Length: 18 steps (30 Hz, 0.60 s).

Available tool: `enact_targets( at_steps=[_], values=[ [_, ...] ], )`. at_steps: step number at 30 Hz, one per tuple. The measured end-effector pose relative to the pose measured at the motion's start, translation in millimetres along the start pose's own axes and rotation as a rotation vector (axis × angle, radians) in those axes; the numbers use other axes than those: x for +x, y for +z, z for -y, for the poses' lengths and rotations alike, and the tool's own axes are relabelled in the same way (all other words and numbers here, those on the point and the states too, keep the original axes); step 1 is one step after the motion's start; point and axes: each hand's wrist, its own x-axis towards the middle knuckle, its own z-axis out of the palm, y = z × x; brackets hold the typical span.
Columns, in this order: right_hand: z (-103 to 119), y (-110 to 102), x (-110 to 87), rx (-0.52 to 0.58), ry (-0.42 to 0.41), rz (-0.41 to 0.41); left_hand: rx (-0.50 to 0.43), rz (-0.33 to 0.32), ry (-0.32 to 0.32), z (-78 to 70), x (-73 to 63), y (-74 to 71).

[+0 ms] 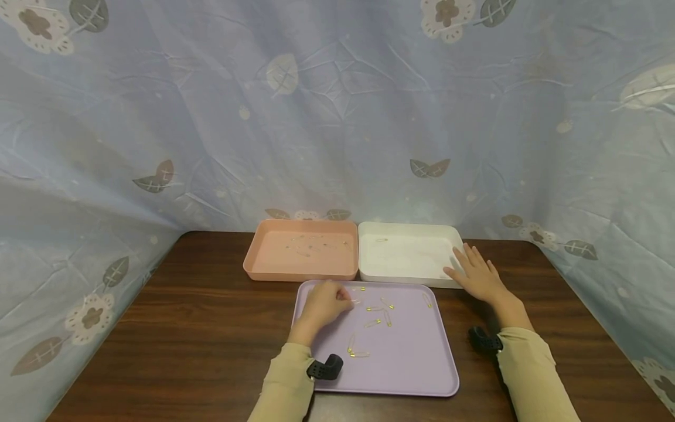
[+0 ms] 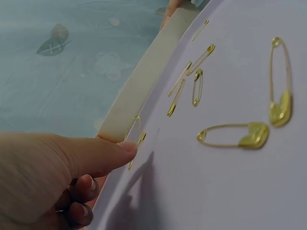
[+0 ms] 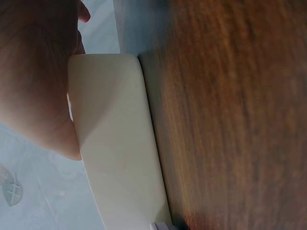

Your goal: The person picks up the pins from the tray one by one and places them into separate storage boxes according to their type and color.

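My left hand (image 1: 326,303) is over the upper left of a lilac tray (image 1: 406,363), pinching a safety pin (image 2: 136,120) between thumb and fingers. Its lower part is hidden by the thumb. Several gold safety pins (image 2: 235,134) lie scattered across the lilac tray, one of them right beside the thumb tip. With fingers spread, my right hand (image 1: 479,276) rests at the right front corner of a white tray (image 1: 411,277). In the right wrist view the palm (image 3: 38,86) lies over that tray's edge.
Behind the lilac tray, a pink tray (image 1: 300,276) holds several small pins and stands against the white one. A single pin (image 1: 382,240) lies in the white tray. All stand on a dark wooden table (image 1: 200,328), with a patterned cloth (image 1: 337,117) hanging behind.
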Motion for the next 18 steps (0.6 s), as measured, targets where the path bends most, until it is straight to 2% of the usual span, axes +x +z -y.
enact_targets(
  at_steps=[5, 11, 18],
  values=[
    [-1, 0, 0.9, -0.01, -0.002, 0.009, 0.097, -0.057, 0.067, -7.0, 2.8, 1.2],
    [-3, 1, 1.8, -0.014, 0.003, 0.014, 0.192, -0.105, 0.098, -14.7, 6.6, -0.3],
    [-4, 1, 2.0, -0.016, 0.009, 0.021, 0.207, -0.154, 0.119, -22.2, 17.7, -5.4]
  ],
)
